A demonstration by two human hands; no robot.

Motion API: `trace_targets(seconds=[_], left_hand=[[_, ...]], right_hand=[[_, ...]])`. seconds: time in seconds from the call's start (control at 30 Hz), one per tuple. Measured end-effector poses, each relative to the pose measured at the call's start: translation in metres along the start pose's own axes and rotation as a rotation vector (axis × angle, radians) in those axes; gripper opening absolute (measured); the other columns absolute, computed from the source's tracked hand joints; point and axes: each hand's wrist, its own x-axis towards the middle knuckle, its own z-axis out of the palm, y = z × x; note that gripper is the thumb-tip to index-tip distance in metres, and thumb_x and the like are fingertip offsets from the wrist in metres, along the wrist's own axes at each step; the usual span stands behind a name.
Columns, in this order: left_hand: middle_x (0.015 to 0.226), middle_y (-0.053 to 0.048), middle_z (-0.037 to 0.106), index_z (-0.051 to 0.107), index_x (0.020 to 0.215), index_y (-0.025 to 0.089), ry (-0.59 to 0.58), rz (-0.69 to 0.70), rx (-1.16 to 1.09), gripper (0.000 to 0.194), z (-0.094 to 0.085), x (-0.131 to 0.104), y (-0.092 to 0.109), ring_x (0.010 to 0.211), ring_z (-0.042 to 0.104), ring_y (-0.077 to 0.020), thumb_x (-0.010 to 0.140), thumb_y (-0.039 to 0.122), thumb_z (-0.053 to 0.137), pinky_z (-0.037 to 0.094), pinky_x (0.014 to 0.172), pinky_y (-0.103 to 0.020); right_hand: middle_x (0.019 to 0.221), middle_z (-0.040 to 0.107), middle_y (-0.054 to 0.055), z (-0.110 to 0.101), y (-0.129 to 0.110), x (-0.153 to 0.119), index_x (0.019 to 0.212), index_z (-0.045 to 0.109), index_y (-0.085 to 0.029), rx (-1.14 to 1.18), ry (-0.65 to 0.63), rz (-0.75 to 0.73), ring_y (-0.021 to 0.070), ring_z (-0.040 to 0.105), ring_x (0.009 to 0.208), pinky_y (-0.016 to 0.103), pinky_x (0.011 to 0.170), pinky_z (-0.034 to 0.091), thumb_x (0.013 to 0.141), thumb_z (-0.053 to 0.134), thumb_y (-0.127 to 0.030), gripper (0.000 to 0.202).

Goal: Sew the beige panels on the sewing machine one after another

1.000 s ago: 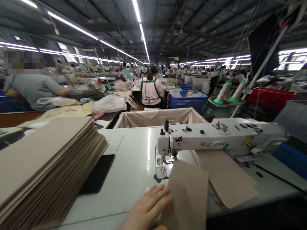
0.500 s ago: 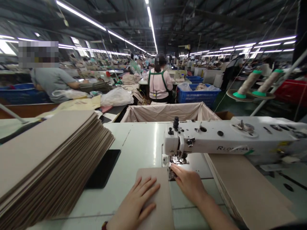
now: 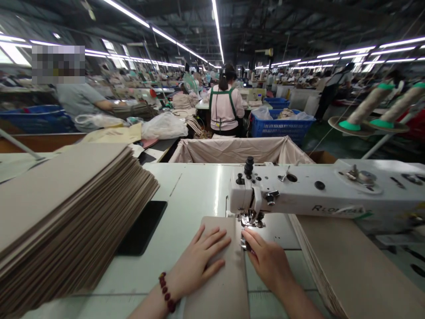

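Observation:
My left hand [image 3: 202, 261] lies flat with its fingers spread on a beige fabric panel [image 3: 229, 288], pressing it to the pale table of a white sewing machine [image 3: 292, 190]. The panel's right edge runs alongside the presser foot [image 3: 249, 220]. My right hand [image 3: 270, 261] is just right of that edge. Its fingers are drawn together at a small metal guide [image 3: 245, 243] in front of the foot. What lies between the thumb and fingers is hidden. A dark red bead bracelet [image 3: 166, 292] circles my left wrist.
A tall stack of beige panels [image 3: 76, 173] stands left, beside a black phone-like slab [image 3: 142, 228]. More panels [image 3: 352, 261] lie under the machine arm. Beyond the table are a cloth-lined bin [image 3: 229, 148] and a blue crate [image 3: 282, 126]. Two co-workers sit farther off.
The panel has moved forward, its far end now beside the presser foot. My left hand has travelled forward with it, still flat. The camera view has shifted slightly.

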Motion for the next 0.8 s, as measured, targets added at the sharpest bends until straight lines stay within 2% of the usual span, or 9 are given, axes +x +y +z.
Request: trace_targets(seconds=[0.13,0.4,0.57,0.67,0.8], left_hand=[[0.152,0.001,0.035,0.030,0.148,0.035,-0.005,-0.021,0.006,0.054,0.0006,0.0007,0.0008,0.140,0.032,-0.0254,0.098,0.036,0.049,0.013,0.118,-0.053],[0.151,0.000,0.036,0.030,0.148,0.036,0.001,-0.008,-0.017,0.055,0.0017,0.0009,-0.0010,0.139,0.033,-0.0246,0.098,0.035,0.050,0.012,0.118,-0.052],[0.151,-0.001,0.036,0.031,0.148,0.035,0.014,-0.014,-0.042,0.054,0.0014,0.0001,-0.0020,0.140,0.031,-0.0257,0.097,0.035,0.051,0.003,0.118,-0.054],[0.153,0.001,0.033,0.030,0.148,0.036,-0.015,-0.037,-0.048,0.055,0.0003,-0.0005,-0.0016,0.142,0.026,-0.0272,0.097,0.037,0.050,-0.002,0.116,-0.057],[0.154,0.001,0.030,0.030,0.148,0.037,-0.042,-0.050,-0.053,0.054,-0.0004,-0.0008,-0.0011,0.144,0.021,-0.0283,0.097,0.038,0.049,-0.003,0.115,-0.060]], right_hand=[[0.147,0.043,-0.003,-0.0003,-0.0005,-0.0007,0.143,0.034,-0.031,0.003,0.007,-0.001,0.0191,0.059,0.111,0.034,0.089,0.050,0.086,0.045,-0.005,0.064],[0.146,0.044,-0.004,0.0001,-0.0004,0.0001,0.140,0.039,-0.035,-0.047,-0.010,0.006,0.0188,0.063,0.103,0.034,0.083,0.052,0.085,0.048,-0.006,0.063],[0.145,0.045,-0.004,-0.0010,-0.0012,0.0002,0.141,0.038,-0.036,-0.056,-0.012,0.012,0.0180,0.064,0.100,0.033,0.081,0.053,0.085,0.049,-0.006,0.064],[0.145,0.046,-0.004,-0.0024,-0.0016,0.0011,0.142,0.037,-0.036,-0.052,-0.014,0.017,0.0178,0.064,0.101,0.033,0.080,0.053,0.085,0.050,-0.007,0.065],[0.144,0.045,-0.004,-0.0047,-0.0018,0.0030,0.140,0.039,-0.038,-0.044,-0.026,0.019,0.0178,0.064,0.102,0.032,0.080,0.053,0.086,0.051,-0.008,0.063]])
